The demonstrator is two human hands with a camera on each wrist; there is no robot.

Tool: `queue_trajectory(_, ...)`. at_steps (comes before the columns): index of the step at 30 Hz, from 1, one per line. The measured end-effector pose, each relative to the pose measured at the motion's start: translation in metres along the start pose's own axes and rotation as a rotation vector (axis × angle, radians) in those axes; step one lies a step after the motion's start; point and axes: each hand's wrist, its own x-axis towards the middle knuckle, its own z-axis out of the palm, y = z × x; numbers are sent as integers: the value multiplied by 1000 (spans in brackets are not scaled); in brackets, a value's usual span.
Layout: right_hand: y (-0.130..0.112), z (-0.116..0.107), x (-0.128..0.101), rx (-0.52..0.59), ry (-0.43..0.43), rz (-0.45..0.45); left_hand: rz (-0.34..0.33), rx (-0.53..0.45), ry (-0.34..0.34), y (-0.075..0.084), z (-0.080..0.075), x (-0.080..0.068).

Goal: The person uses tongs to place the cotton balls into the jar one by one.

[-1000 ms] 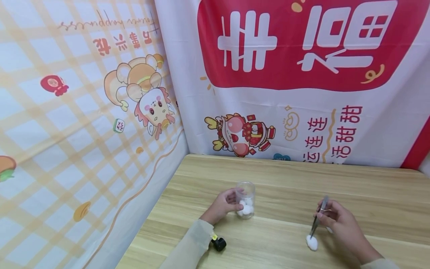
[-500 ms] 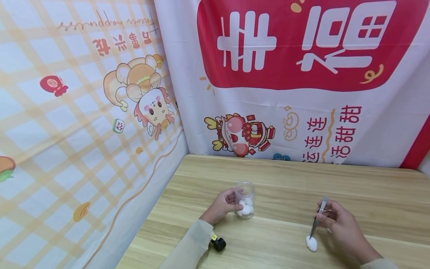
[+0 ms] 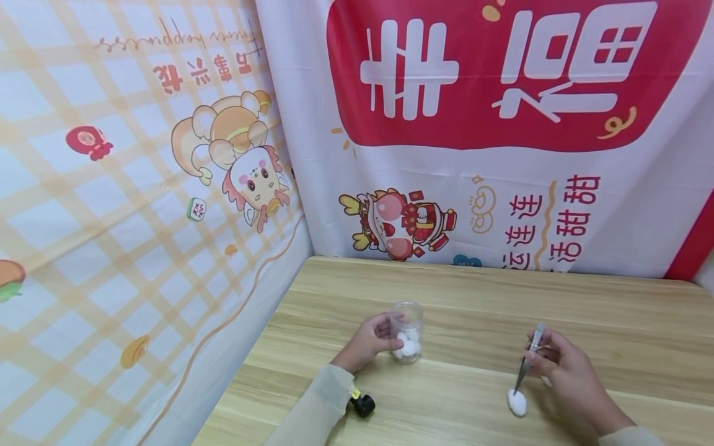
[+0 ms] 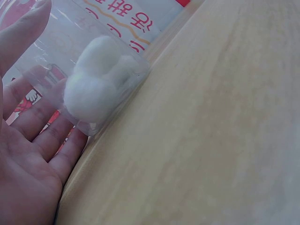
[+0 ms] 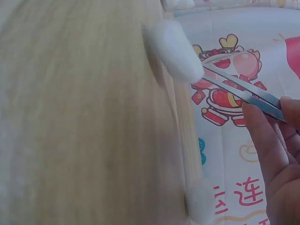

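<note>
Barely anything has shifted — the tweezers (image 3: 530,359) tilt a touch more upright in my right hand (image 3: 566,371), which pinches them, tips on the cotton ball (image 3: 517,402) lying on the table (image 3: 474,297). My left hand (image 3: 368,341) cups the clear jar (image 3: 407,331) — fingers curled round it.

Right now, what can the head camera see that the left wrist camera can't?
Only the head view shows the right hand pinching the tweezers on a cotton ball on the table, a small black cap and the cartoon banners. Only the left wrist view shows the left fingers seen through the plastic, close up. Both show the left hand holding the clear jar with cotton balls inside.
</note>
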Motion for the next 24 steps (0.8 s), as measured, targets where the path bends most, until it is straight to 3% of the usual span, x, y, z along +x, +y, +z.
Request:
queue_trajectory(10, -5, -4, 5, -46, 6, -13, 9, -4, -3, 0, 0, 1)
queue_trajectory(24, -12, -7, 8, -27, 18, -49, 1, -17, -6, -3, -1, 0)
